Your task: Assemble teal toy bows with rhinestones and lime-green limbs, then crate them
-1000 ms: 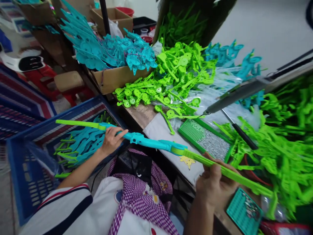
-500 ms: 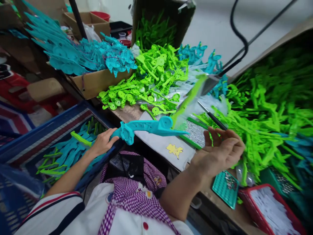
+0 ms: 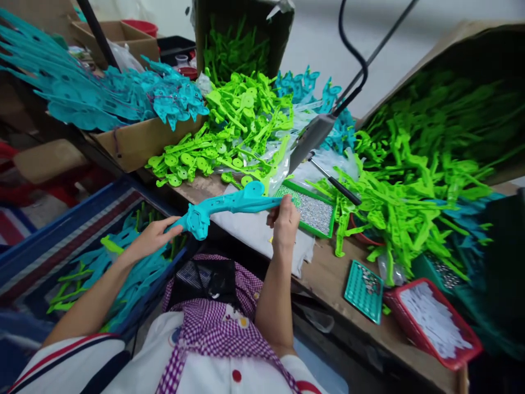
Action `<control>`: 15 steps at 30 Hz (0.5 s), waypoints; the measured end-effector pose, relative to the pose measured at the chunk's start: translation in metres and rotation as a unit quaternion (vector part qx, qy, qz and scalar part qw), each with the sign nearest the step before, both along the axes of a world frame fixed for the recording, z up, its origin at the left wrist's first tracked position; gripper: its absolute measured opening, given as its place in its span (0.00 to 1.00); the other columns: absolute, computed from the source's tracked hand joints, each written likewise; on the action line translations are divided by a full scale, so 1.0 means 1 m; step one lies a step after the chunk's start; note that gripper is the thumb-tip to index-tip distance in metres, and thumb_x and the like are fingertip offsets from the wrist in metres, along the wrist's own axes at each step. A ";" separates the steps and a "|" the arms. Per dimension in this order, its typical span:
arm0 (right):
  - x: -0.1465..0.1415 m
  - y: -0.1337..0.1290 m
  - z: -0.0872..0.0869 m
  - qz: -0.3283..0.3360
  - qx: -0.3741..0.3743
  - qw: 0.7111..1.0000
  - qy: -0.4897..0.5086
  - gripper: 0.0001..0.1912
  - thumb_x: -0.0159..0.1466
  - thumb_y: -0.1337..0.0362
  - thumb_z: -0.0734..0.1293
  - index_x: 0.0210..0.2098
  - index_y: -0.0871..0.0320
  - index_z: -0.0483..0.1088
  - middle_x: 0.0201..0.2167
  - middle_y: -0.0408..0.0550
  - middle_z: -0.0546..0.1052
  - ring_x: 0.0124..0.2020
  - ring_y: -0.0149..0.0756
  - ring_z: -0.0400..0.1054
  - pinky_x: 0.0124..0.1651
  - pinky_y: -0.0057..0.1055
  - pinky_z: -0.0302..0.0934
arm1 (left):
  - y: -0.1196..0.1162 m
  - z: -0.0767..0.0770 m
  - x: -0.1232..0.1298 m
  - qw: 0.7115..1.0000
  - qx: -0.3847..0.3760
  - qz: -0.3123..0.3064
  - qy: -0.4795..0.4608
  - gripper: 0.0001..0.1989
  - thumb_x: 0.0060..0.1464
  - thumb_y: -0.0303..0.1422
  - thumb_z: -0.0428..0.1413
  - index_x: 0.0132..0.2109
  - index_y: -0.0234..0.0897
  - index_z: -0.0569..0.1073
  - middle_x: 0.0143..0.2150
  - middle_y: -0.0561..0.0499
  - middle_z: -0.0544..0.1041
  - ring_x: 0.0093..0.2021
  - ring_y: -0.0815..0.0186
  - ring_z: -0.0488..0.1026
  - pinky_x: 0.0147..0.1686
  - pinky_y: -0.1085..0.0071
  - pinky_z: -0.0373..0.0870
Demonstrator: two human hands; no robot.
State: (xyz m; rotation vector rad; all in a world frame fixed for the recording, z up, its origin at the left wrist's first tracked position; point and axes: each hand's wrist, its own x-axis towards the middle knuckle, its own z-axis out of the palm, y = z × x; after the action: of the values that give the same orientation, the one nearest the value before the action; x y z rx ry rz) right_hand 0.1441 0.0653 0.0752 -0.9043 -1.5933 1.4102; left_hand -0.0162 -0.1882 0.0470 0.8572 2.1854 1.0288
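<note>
Holding one blue part [image 3: 229, 206] in the air by the near edge of the tabletop [image 3: 324, 268] are two hands, the left hand [image 3: 151, 239] clamped on one end and the right hand [image 3: 286, 219] closed around the slender opposite tip. Just beyond the right hand lies one green tray [image 3: 333, 221] of small metal pieces [image 3: 315, 213], too many to count, with one black-handled tool [image 3: 343, 190] near it. Farther out sit one teal tray [image 3: 356, 287] and one red basket [image 3: 410, 324] of white pieces [image 3: 432, 317] rightward, and one blue crate [image 3: 92, 197] of overlapping, uncountable blue and green pieces [image 3: 137, 282] leftward.
</note>
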 end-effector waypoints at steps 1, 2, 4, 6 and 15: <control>-0.001 -0.001 -0.001 -0.005 0.004 1.000 -0.006 0.31 0.57 0.32 0.57 0.20 0.54 0.57 0.14 0.34 0.58 0.16 0.25 0.53 0.19 0.27 0.49 | -0.002 0.002 0.001 1.000 -0.006 0.006 0.016 0.31 0.52 0.55 0.51 0.50 0.35 0.75 0.30 0.52 0.77 0.27 0.65 0.70 0.30 0.72 0.66; -0.003 -0.002 0.000 -0.017 0.015 1.000 -0.013 0.30 0.57 0.33 0.58 0.19 0.54 0.57 0.14 0.35 0.58 0.17 0.26 0.53 0.21 0.28 0.49 | -0.004 0.004 0.001 1.000 -0.010 0.011 0.024 0.31 0.51 0.56 0.51 0.50 0.35 0.76 0.30 0.52 0.77 0.27 0.64 0.70 0.30 0.72 0.65; -0.007 -0.003 0.005 -0.045 0.051 0.997 -0.029 0.30 0.59 0.36 0.58 0.17 0.54 0.56 0.14 0.36 0.58 0.19 0.27 0.54 0.24 0.28 0.50 | -0.007 0.007 -0.002 1.000 -0.010 0.013 0.004 0.31 0.50 0.57 0.52 0.48 0.35 0.76 0.31 0.52 0.77 0.27 0.64 0.71 0.30 0.71 0.66; -0.014 -0.004 0.011 -0.063 0.087 0.993 -0.043 0.30 0.59 0.38 0.59 0.15 0.54 0.56 0.14 0.37 0.58 0.19 0.27 0.53 0.26 0.29 0.50 | -0.008 0.007 -0.008 0.998 -0.009 -0.003 -0.064 0.30 0.47 0.57 0.54 0.45 0.36 0.77 0.31 0.51 0.77 0.27 0.64 0.70 0.29 0.70 0.67; -0.059 -0.029 -0.004 0.125 0.046 0.987 -0.085 0.28 0.61 0.37 0.58 0.21 0.55 0.62 0.13 0.35 0.61 0.15 0.27 0.56 0.25 0.29 0.54 | -0.007 -0.007 -0.049 0.964 0.020 0.047 -0.261 0.22 0.39 0.51 0.64 0.31 0.35 0.74 0.24 0.52 0.72 0.20 0.70 0.64 0.21 0.72 0.60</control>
State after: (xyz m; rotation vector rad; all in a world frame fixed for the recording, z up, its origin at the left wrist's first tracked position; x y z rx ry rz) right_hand 0.0854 0.0366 0.0712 -0.8079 -1.9402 1.4459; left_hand -0.0652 -0.1947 0.0402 0.4327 1.7718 1.1900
